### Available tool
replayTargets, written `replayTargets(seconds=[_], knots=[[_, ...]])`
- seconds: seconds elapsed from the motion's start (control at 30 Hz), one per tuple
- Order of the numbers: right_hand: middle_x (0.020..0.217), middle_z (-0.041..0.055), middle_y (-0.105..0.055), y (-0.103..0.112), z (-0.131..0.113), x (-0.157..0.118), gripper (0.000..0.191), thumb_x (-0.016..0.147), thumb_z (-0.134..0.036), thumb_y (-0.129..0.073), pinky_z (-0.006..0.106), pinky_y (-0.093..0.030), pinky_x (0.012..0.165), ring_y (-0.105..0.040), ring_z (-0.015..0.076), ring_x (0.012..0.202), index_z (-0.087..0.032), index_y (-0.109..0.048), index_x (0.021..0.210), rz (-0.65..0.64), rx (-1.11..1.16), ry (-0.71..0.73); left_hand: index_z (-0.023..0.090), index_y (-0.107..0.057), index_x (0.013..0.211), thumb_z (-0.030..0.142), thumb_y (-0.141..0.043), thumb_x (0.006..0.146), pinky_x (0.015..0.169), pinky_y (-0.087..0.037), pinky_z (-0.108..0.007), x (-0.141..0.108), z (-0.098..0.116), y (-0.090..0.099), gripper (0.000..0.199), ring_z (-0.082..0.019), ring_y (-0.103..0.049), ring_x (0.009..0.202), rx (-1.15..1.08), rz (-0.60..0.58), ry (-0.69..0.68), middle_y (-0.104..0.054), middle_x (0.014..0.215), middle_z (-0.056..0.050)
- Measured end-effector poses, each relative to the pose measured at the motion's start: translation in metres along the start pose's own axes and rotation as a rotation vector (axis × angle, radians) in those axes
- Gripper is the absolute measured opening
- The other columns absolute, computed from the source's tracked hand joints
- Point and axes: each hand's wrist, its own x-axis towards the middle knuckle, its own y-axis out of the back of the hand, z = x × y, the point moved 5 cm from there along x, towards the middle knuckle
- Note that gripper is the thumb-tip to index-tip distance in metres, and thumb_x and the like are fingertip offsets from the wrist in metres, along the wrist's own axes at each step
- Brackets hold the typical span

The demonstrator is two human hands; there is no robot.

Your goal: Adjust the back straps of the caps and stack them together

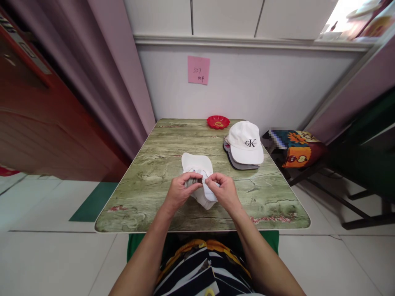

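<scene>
Other caps [247, 144] sit stacked on the desk [145, 176], while one cap [197, 161] lies apart near the front edge, unstacked, pinched by the right hand [224, 191], the left hand [178, 191] curled against it, grip unclear.

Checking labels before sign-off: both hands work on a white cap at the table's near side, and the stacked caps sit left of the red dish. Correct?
Not quite: the head view shows the stacked caps right of the red dish. The rest stands.
</scene>
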Motion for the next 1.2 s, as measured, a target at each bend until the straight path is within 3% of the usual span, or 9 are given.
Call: replayTargets(seconds=[0.13,0.3,0.53,0.77,0.93,1.2], knots=[[0.057,-0.0031,-0.052,0.001,-0.003,0.000,0.026,0.078,-0.043,-0.064,0.022,-0.033,0.050,-0.041,0.0103,0.053,-0.018,-0.062,0.070,-0.007,-0.017,0.032,0.019,-0.072,0.097,0.031,-0.075,0.077,0.088,-0.052,-0.034,0.002,0.004,0.001,0.023,-0.021,-0.068,0.091,-0.001,-0.036,-0.001,-0.075,0.097,-0.006],[0.056,-0.0035,-0.051,0.003,-0.007,-0.001,0.024,0.079,-0.040,-0.064,0.022,-0.031,0.049,-0.040,0.0098,0.052,-0.018,-0.063,0.070,-0.012,-0.064,0.070,0.020,-0.072,0.095,0.027,-0.074,0.078,0.092,-0.050,-0.035,0.003,0.015,0.005,0.018,-0.021,-0.067,0.096,0.041,-0.028,-0.098,-0.074,0.098,-0.006],[0.060,-0.0021,-0.055,0.001,-0.009,-0.002,0.025,0.081,-0.040,-0.062,0.022,-0.033,0.051,-0.042,0.0104,0.054,-0.017,-0.068,0.075,-0.050,-0.083,0.087,0.020,-0.070,0.100,0.028,-0.072,0.081,0.086,-0.051,-0.032,0.000,0.010,0.005,0.021,-0.020,-0.068,0.091,0.096,-0.048,-0.074,-0.074,0.097,-0.005],[0.060,-0.0027,-0.055,0.000,-0.006,-0.001,0.026,0.082,-0.041,-0.061,0.023,-0.034,0.053,-0.042,0.0106,0.054,-0.017,-0.065,0.074,-0.015,-0.090,0.094,0.020,-0.066,0.103,0.024,-0.061,0.090,0.089,-0.047,-0.037,-0.002,0.039,0.003,0.014,-0.022,-0.061,0.100,0.425,-0.035,-0.320,-0.069,0.102,-0.008],[0.064,-0.0014,-0.059,-0.005,-0.012,-0.002,0.025,0.084,-0.040,-0.060,0.024,-0.039,0.060,-0.048,0.0123,0.060,-0.017,-0.067,0.077,-0.041,-0.081,0.152,0.020,-0.063,0.096,0.014,-0.058,0.086,0.072,-0.047,-0.030,-0.004,0.049,0.007,0.012,-0.018,-0.060,0.078,0.477,-0.055,-0.159,-0.064,0.088,-0.004],[0.066,-0.0007,-0.061,-0.013,-0.013,-0.003,0.026,0.084,-0.042,-0.062,0.024,-0.039,0.061,-0.052,0.0135,0.062,-0.017,-0.068,0.080,-0.079,-0.002,0.153,0.018,-0.064,0.098,0.016,-0.064,0.074,0.059,-0.045,-0.023,-0.008,0.032,0.010,0.024,-0.012,-0.055,0.063,0.002,0.104,0.208,-0.058,0.072,0.002]])
